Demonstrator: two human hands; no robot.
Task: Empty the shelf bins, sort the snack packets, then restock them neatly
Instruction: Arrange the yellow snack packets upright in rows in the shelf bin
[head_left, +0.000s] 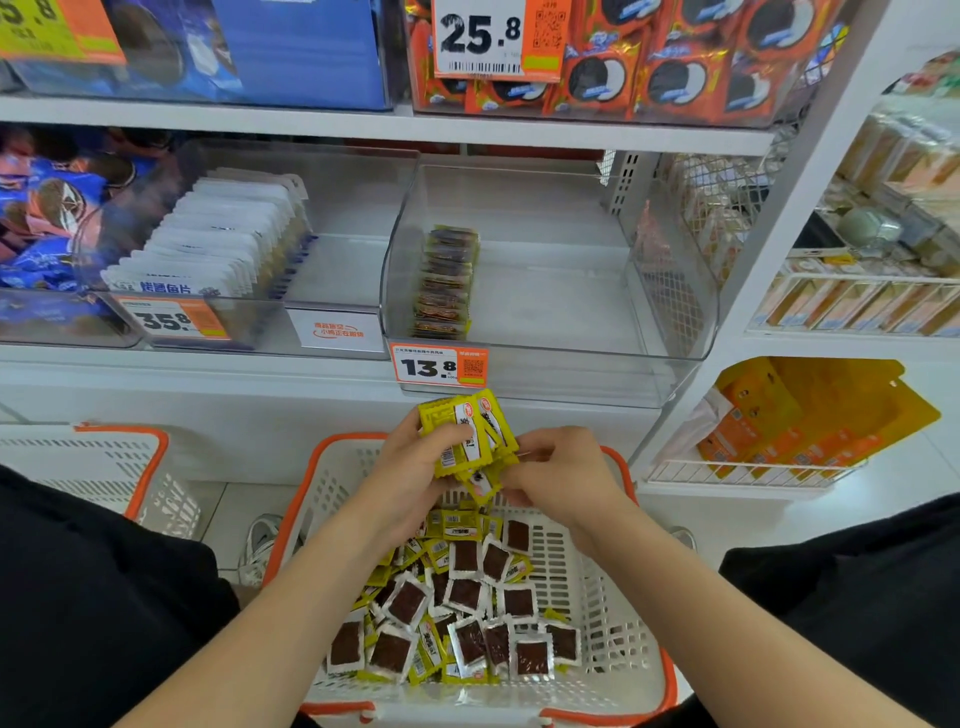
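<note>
My left hand (410, 467) grips a small stack of yellow snack packets (470, 431) above a white basket with an orange rim (618, 613). My right hand (558, 470) pinches the stack's lower right edge. Several loose yellow and brown packets (457, 603) lie piled in the basket. Straight ahead on the shelf stands a clear bin (571, 332) with a short row of the same packets (447, 283) along its left side. The price tag 13.8 (439, 366) hangs on its front.
A clear bin to the left holds a row of white packets (223, 234). A second white basket (104, 467) stands at the lower left. Blue and orange cookie packs fill the upper shelf. Yellow packs (810, 415) sit on a wire rack to the right.
</note>
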